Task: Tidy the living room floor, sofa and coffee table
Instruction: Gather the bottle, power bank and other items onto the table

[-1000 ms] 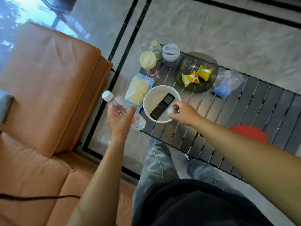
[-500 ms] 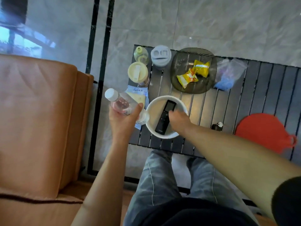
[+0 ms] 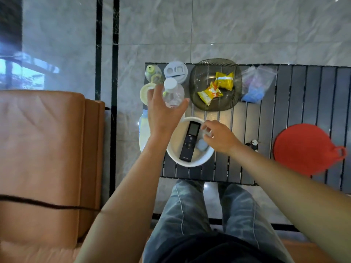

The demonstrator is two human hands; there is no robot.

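My left hand (image 3: 164, 116) grips a clear plastic water bottle (image 3: 173, 93) with a white cap, held upright over the back left part of the dark slatted coffee table (image 3: 284, 114). My right hand (image 3: 218, 138) hovers over the right side of a white bowl (image 3: 190, 164), fingers loosely apart. In the bowl lie a black remote (image 3: 190, 143) and a small pale blue thing (image 3: 201, 145) just under my fingers.
A glass dish (image 3: 197, 97) holds yellow snack packets (image 3: 218, 85). Beside it lie a plastic bag of blue bits (image 3: 255, 88), a white lidded tub (image 3: 175, 72), a green-capped bottle (image 3: 152, 74), a cream lid (image 3: 144, 92) and a red mat (image 3: 307, 149). The orange sofa (image 3: 47, 149) is at the left.
My left hand carried the bottle from the table's left edge to above its back left part. The small blue thing left my right hand and now lies in the bowl.
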